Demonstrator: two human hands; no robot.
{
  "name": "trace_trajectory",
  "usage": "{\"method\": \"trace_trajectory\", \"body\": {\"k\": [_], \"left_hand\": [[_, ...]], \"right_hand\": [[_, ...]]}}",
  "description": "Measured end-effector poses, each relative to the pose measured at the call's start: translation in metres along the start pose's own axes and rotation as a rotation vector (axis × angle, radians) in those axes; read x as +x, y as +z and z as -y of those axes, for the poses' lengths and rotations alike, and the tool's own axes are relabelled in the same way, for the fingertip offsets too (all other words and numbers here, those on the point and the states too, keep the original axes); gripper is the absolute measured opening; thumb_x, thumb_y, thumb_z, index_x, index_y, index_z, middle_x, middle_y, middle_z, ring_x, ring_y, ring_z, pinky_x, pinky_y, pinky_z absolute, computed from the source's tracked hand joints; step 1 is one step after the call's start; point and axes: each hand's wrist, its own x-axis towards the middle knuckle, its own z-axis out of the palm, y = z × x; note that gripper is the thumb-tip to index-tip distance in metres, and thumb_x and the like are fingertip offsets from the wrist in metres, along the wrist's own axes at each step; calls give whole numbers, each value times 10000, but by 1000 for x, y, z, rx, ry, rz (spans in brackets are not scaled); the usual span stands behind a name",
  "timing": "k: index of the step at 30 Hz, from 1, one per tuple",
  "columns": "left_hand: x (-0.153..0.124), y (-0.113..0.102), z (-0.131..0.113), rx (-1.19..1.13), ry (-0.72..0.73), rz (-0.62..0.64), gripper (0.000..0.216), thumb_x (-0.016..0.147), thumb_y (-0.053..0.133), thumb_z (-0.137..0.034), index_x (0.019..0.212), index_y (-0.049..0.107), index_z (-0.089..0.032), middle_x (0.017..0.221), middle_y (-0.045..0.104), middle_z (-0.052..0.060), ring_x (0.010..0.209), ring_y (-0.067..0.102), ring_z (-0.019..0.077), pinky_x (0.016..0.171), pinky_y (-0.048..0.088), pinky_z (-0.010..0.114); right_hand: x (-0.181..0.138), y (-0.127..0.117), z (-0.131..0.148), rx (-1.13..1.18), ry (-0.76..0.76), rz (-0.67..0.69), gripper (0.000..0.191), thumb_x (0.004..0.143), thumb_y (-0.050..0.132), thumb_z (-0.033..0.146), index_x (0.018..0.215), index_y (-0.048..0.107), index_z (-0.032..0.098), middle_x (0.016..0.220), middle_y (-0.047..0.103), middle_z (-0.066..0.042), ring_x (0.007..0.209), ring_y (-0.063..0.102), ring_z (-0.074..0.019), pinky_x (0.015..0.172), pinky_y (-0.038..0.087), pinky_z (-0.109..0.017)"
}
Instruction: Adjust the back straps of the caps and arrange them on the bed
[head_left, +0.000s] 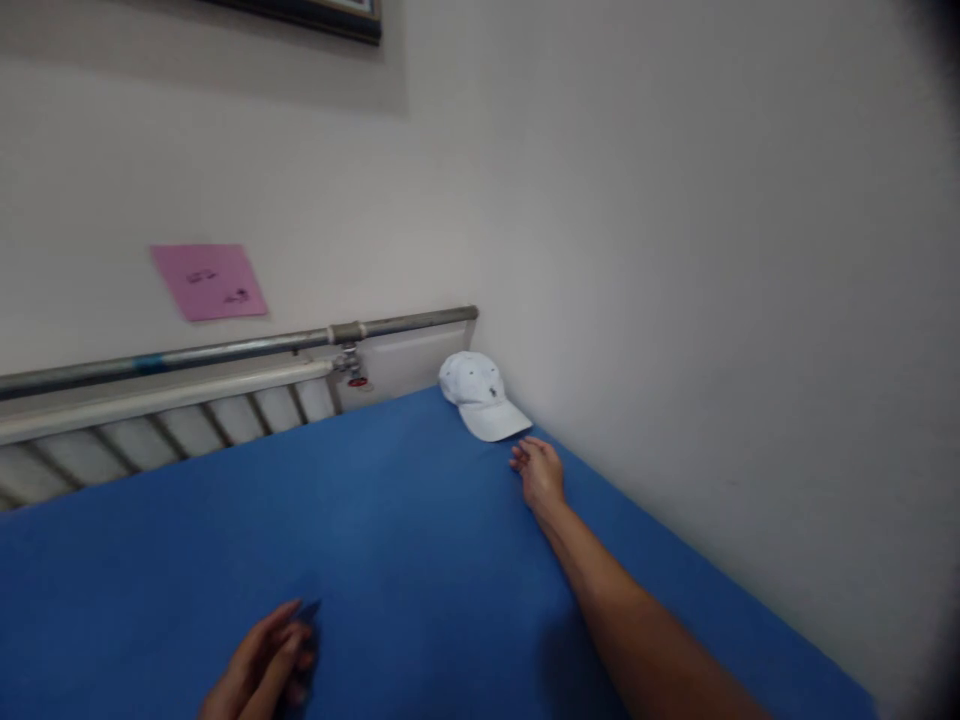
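Observation:
A white cap [480,395] lies in the far corner of a bed covered by a blue sheet [390,520]. My right hand [538,472] is stretched out flat on the sheet, fingers loosely apart, its fingertips just short of the cap's brim and holding nothing. My left hand [262,665] rests low at the near edge, fingers bent and pinching a small fold of the blue sheet [306,612].
White walls [675,250] meet in the corner behind the cap. A grey metal rail [247,348] and a white slatted radiator [150,420] run along the bed's far side. A pink paper [208,281] is stuck on the wall; a dark picture frame [315,15] hangs above.

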Motion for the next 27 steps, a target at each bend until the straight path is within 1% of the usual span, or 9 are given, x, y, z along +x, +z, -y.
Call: {"method": "trace_trajectory", "body": {"k": [3,5,6,9,12,16,19,22,27], "left_hand": [[-16,8,-26,-129,43,21,525,590,794,-415,1008,644,-135,750,689,71,543,600,149,526,510,276],[-15,7,-35,-308,43,-44,432,589,791,-314,947,642,-122,728,670,67,559,609,159,459,479,250],[-11,1,-36,-332,47,-107,388,605,775,-288,928,641,-121,726,665,66,563,612,162,442,473,244],[0,-31,-33,-374,75,-328,302,671,720,-225,942,626,-128,750,659,59,558,611,141,449,477,228],[1,-75,-30,-451,122,-589,214,737,662,-217,923,583,-146,760,629,42,575,613,123,486,494,219],[-13,-130,-30,-542,177,-916,120,795,604,-230,857,520,-171,771,570,6,606,610,102,523,505,203],[-25,-159,-30,-556,221,-1089,108,811,603,-221,854,520,-167,840,565,12,667,614,95,523,498,178],[-29,-173,-28,-570,225,-1151,124,826,605,-246,828,521,-155,838,577,27,679,626,115,528,519,208],[-19,-182,-31,-580,204,-1170,129,856,583,-261,833,527,-147,767,581,13,606,624,118,504,507,224]], "right_hand": [[-54,9,-6,-115,50,175,152,683,622,211,826,580,182,643,591,33,545,568,-107,470,440,-199],[-94,16,-13,-183,114,339,201,623,658,225,812,609,175,634,613,20,491,537,-105,471,425,-220],[-113,20,-16,-227,129,430,212,605,665,240,801,620,172,638,625,9,487,537,-110,483,427,-234],[-165,24,-25,-505,49,759,273,640,617,379,826,639,181,638,633,-16,551,576,-144,580,473,-278],[-197,23,-30,-632,7,934,326,614,593,460,802,648,199,671,643,-38,625,600,-181,583,478,-293],[-205,24,-32,-691,-17,969,351,583,583,487,788,658,211,676,648,-47,628,597,-192,578,483,-299],[-202,26,-31,-706,-6,960,346,577,574,488,767,659,212,655,646,-48,578,580,-180,564,483,-299],[-203,27,-30,-694,-10,981,339,567,574,488,754,659,219,675,656,-57,665,623,-210,573,493,-292],[-205,25,-25,-713,-14,1015,333,585,559,495,752,663,227,717,673,-60,733,649,-228,599,511,-296]]}}
